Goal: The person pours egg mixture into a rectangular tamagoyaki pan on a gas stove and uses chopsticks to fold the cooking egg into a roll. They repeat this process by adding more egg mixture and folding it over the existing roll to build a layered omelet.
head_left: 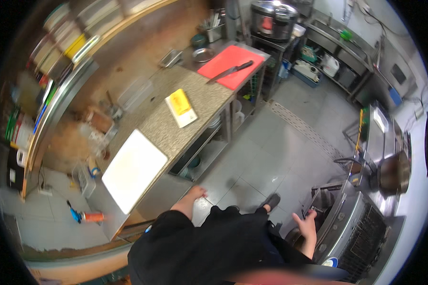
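Note:
My left hand [196,192] hangs beside the counter's front edge, just right of a white cutting board [134,171]. Nothing shows in it, and its fingers are loosely apart. On the other side, my right hand [307,223] is low beside the front of a steel grill [337,232]. A small dark thing [303,213] shows between its thumb and fingers, too small to name. A yellow and white packet [180,108] lies on the speckled counter [159,109]. Farther off, a dark-handled knife [230,71] rests on a red cutting board [218,61].
A large pot [393,173] stands on the right above the grill. At the back are a steel cooker [272,21] and a sink [325,31]. A blow torch [88,216] is at the lower left. Grey tiled floor [257,142] with a drain grate [304,128] runs between counter and stoves.

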A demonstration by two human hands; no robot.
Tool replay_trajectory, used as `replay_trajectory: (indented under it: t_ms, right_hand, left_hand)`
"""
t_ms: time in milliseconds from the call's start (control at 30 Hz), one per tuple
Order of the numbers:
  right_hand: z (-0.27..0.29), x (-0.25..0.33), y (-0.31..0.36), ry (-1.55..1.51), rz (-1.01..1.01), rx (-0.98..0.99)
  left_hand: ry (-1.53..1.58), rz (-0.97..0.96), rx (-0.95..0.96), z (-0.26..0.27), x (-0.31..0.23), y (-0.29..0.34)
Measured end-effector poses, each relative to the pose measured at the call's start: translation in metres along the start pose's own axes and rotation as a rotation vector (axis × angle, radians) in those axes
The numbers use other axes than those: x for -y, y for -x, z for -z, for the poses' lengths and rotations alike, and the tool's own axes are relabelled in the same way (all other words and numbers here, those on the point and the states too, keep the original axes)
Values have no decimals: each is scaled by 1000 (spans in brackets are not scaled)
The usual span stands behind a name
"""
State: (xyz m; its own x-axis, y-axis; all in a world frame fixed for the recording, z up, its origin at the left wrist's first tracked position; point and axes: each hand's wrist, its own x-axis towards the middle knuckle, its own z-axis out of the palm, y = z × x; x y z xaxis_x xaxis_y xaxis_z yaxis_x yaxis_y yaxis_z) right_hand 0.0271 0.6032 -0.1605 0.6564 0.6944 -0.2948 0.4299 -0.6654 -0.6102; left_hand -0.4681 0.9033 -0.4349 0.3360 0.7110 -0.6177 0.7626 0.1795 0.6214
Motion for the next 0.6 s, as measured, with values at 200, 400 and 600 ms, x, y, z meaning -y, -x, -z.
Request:
replay_trajectory:
  t_ms: [200, 400, 600]
  right_hand:
    - [18, 55, -119, 68, 143, 52]
    - [92, 52, -157, -24, 75, -61]
    - [98, 8, -17, -167, -342, -422]
  left_hand:
    - [328, 544, 152, 20, -11, 35]
    - [125, 196, 272, -4, -190, -75]
    - [48, -404, 575, -43, -353, -167]
